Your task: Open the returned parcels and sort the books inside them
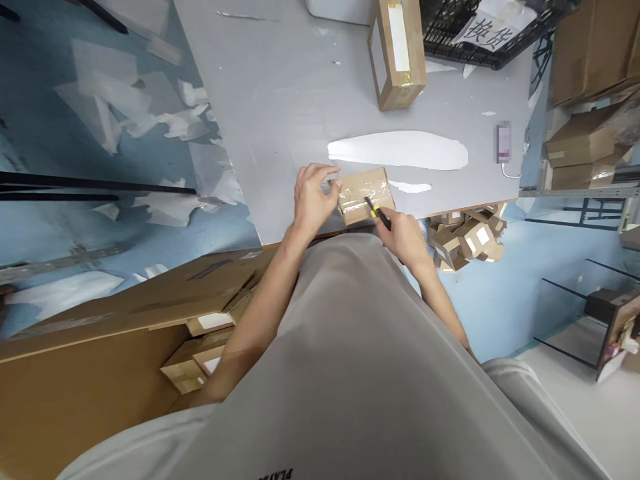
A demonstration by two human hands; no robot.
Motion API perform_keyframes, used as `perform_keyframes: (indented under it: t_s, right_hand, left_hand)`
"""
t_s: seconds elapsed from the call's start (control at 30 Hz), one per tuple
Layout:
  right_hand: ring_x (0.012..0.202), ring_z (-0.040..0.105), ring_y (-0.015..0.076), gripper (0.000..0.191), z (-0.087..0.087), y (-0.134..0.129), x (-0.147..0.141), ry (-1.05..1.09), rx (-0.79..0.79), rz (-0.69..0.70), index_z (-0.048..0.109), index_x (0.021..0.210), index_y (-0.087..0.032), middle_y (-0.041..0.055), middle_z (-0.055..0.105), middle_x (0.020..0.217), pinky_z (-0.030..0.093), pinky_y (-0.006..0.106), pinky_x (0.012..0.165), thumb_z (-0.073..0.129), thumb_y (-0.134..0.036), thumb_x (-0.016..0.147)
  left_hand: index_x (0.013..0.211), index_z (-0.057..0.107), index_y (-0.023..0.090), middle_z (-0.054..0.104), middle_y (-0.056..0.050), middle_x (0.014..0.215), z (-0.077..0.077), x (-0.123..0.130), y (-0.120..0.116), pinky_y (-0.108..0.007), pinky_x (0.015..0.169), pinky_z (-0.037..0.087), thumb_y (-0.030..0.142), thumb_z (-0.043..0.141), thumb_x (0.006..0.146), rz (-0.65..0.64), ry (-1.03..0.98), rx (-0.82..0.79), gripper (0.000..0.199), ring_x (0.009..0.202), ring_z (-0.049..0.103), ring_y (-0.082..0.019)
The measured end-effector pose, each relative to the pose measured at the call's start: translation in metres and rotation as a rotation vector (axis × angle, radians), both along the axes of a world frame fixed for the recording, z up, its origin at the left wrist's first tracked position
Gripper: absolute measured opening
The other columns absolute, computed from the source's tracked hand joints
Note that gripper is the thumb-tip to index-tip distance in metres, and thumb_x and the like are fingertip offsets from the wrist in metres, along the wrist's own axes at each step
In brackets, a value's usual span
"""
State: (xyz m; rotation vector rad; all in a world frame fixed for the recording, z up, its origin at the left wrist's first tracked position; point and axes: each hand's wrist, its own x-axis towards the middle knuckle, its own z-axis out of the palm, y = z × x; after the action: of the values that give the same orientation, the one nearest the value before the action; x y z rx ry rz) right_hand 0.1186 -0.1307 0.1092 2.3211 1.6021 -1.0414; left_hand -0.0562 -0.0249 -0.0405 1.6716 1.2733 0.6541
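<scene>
A small cardboard box [361, 190] wrapped in shiny clear tape lies at the table's near edge, close to my body. My left hand [316, 193] is at its left end, thumb and fingers bent against the edge and holding it. In my right hand [404, 235] is a black and yellow utility knife [383, 216], its tip over the taped top of the box. Whether the blade is cutting into the tape I cannot tell. Just beyond the box, a long white paper strip [397, 150] lies flat, with a smaller white scrap [411, 187] beside it.
A taller taped carton [400, 80] stands farther back on the grey table [280, 100], near a black plastic crate [450, 33]. A phone-like device [503, 143] with a cable lies at right. Below left is a large open carton [90, 373]; opened boxes [473, 237] pile up below right.
</scene>
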Motion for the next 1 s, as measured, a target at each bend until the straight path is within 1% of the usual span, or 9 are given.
perform_keyframes:
  t_s: [0.07, 0.13, 0.2, 0.27, 0.37, 0.47, 0.7, 0.87, 1.0]
  right_hand:
    - [0.110, 0.081, 0.0352, 0.035, -0.002, -0.005, 0.018, -0.074, 0.082, -0.082, 0.078, 0.138, -0.022, 0.0143, 0.088, 0.118, 0.053, 0.035, 0.095, 0.049, -0.031, 0.120]
    - [0.113, 0.080, 0.0349, 0.037, -0.007, -0.006, 0.033, -0.124, 0.139, -0.116, 0.078, 0.137, -0.020, 0.0157, 0.087, 0.122, 0.053, 0.036, 0.098, 0.047, -0.030, 0.119]
    - [0.117, 0.079, 0.0344, 0.037, -0.013, -0.005, 0.041, -0.145, 0.159, -0.113, 0.077, 0.137, -0.019, 0.0170, 0.086, 0.126, 0.053, 0.036, 0.100, 0.047, -0.028, 0.118]
    - [0.119, 0.078, 0.0339, 0.038, -0.017, -0.002, 0.043, -0.147, 0.150, -0.107, 0.077, 0.140, -0.018, 0.0174, 0.085, 0.130, 0.053, 0.036, 0.103, 0.047, -0.028, 0.118]
    - [0.120, 0.078, 0.0325, 0.038, -0.019, 0.003, 0.038, -0.131, 0.115, -0.109, 0.076, 0.142, -0.020, 0.0162, 0.085, 0.132, 0.052, 0.034, 0.104, 0.046, -0.027, 0.119]
    - [0.118, 0.079, 0.0309, 0.037, -0.020, 0.009, 0.034, -0.120, 0.083, -0.110, 0.075, 0.141, -0.021, 0.0147, 0.086, 0.131, 0.051, 0.033, 0.102, 0.045, -0.027, 0.120]
    - [0.112, 0.078, 0.0307, 0.035, -0.029, 0.018, 0.033, -0.160, 0.066, -0.092, 0.074, 0.136, -0.019, 0.0155, 0.086, 0.126, 0.050, 0.034, 0.099, 0.044, -0.028, 0.121]
    - [0.118, 0.078, 0.0323, 0.036, -0.023, 0.022, 0.026, -0.200, 0.010, -0.088, 0.072, 0.140, -0.020, 0.0169, 0.085, 0.130, 0.052, 0.035, 0.102, 0.043, -0.028, 0.122]
    - [0.123, 0.079, 0.0334, 0.037, -0.017, 0.029, 0.014, -0.260, -0.071, -0.100, 0.070, 0.144, -0.019, 0.0184, 0.084, 0.133, 0.055, 0.039, 0.105, 0.041, -0.028, 0.123]
  left_hand:
    - [0.128, 0.084, 0.030, 0.077, -0.010, 0.149, 0.008, 0.015, -0.007, -0.061, 0.135, 0.042, 0.034, 0.076, 0.102, -0.120, -0.015, 0.101, 0.028, 0.152, 0.061, -0.039]
    - [0.131, 0.083, 0.032, 0.074, -0.009, 0.155, 0.013, 0.033, -0.015, -0.068, 0.140, 0.033, 0.039, 0.075, 0.103, -0.280, -0.033, 0.160, 0.030, 0.163, 0.051, -0.042]
    - [0.134, 0.083, 0.031, 0.074, -0.010, 0.155, 0.014, 0.048, -0.021, -0.074, 0.143, 0.026, 0.043, 0.073, 0.103, -0.410, -0.042, 0.188, 0.034, 0.168, 0.047, -0.043]
    - [0.137, 0.083, 0.031, 0.074, -0.012, 0.155, 0.012, 0.056, -0.026, -0.076, 0.144, 0.022, 0.043, 0.070, 0.104, -0.474, -0.038, 0.198, 0.037, 0.168, 0.047, -0.044]
    - [0.139, 0.083, 0.031, 0.074, -0.013, 0.154, 0.008, 0.060, -0.028, -0.078, 0.145, 0.020, 0.041, 0.070, 0.103, -0.488, -0.028, 0.201, 0.040, 0.170, 0.044, -0.045]
    - [0.140, 0.083, 0.031, 0.075, -0.013, 0.154, 0.005, 0.059, -0.027, -0.078, 0.145, 0.020, 0.039, 0.072, 0.102, -0.479, -0.041, 0.202, 0.041, 0.173, 0.041, -0.046]
    - [0.148, 0.079, 0.030, 0.073, -0.013, 0.157, 0.000, 0.059, -0.027, -0.082, 0.144, 0.021, 0.041, 0.066, 0.107, -0.504, -0.008, 0.254, 0.044, 0.174, 0.039, -0.047]
    - [0.146, 0.079, 0.030, 0.072, -0.014, 0.158, -0.007, 0.057, -0.026, -0.083, 0.143, 0.020, 0.043, 0.069, 0.105, -0.509, -0.023, 0.277, 0.044, 0.174, 0.039, -0.048]
    - [0.144, 0.080, 0.028, 0.073, -0.014, 0.156, -0.014, 0.055, -0.025, -0.082, 0.143, 0.020, 0.044, 0.069, 0.105, -0.521, -0.048, 0.289, 0.043, 0.174, 0.039, -0.048]
